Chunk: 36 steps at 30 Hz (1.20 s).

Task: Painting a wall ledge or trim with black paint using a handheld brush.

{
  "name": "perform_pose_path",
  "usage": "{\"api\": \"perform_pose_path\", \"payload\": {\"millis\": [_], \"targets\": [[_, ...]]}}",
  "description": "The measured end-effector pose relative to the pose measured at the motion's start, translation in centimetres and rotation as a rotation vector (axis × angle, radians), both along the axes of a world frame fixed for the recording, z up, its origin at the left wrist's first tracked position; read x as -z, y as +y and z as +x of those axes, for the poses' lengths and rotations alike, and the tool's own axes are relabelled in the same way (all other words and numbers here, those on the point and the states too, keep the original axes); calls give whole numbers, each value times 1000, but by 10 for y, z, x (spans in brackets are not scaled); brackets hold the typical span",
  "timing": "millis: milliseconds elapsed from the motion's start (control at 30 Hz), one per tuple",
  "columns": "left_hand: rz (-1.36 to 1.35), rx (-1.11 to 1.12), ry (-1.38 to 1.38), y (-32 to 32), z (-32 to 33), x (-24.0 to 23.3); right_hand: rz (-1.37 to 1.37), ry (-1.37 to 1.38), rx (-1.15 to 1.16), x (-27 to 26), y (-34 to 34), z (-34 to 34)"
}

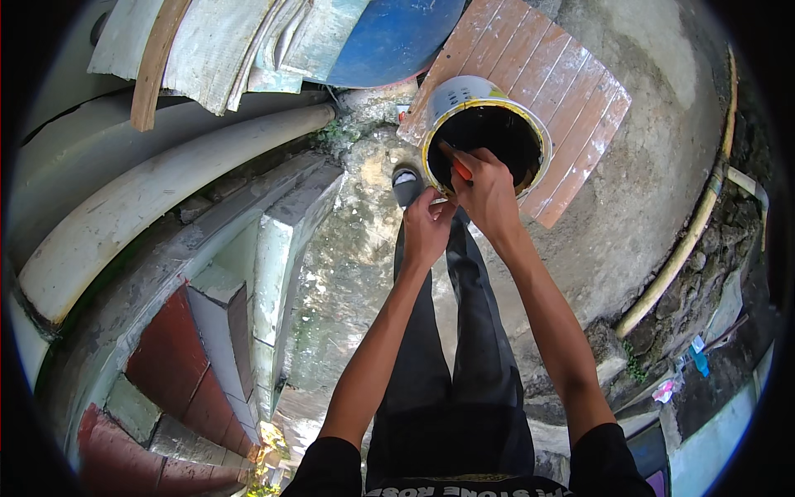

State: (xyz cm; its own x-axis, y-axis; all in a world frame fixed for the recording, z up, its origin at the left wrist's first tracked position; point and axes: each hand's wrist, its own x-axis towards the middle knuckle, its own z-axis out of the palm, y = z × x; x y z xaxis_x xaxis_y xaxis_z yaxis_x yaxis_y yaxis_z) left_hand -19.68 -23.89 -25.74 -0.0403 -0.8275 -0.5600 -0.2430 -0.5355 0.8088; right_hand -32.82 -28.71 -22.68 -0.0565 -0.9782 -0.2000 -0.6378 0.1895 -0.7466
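Observation:
A white plastic bucket (459, 93) with a yellow-smeared rim stands on a brown slatted wooden board (574, 102). Its inside looks black, so the depth of whatever it holds cannot be made out. My right hand (490, 196) is over the near part of the mouth, its fingers closed on the orange-red handle (462, 169) of a tool. The tool's head points into the bucket's dark interior and is hard to make out. At the near left of the rim, my left hand (427, 228) grips the bucket's edge with its fingertips.
Concrete ground (348, 267) lies under my feet, with a grey slipper (407, 185) by the bucket. A blue drum (397, 40) and stacked corrugated sheets (217, 50) stand beyond. To the left are a thick pale pipe (168, 180) and red-painted steps (168, 351); a thin pipe (677, 267) curves along the right.

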Motion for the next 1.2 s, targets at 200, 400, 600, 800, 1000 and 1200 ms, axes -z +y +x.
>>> {"api": "perform_pose_path", "payload": {"millis": [200, 400, 600, 800, 1000, 1200], "targets": [[-39, 8, -31, 2, -3, 4, 38, 4, 9, 0, 2, 0], [-4, 36, -80, 0, -2, 5, 53, -23, 25, 4, 10, -5], [13, 54, -82, -5, -4, -2, 97, 4, 22, 5, 6, 0], [23, 52, -50, -6, -3, 0, -1, 21, 9, 11, 9, -8], [-23, 24, -53, -12, -6, 4, 62, -139, 227, -13, 6, -19], [-21, 87, -83, -30, -6, -2, 141, -415, 457, -32, 10, -41]]}}
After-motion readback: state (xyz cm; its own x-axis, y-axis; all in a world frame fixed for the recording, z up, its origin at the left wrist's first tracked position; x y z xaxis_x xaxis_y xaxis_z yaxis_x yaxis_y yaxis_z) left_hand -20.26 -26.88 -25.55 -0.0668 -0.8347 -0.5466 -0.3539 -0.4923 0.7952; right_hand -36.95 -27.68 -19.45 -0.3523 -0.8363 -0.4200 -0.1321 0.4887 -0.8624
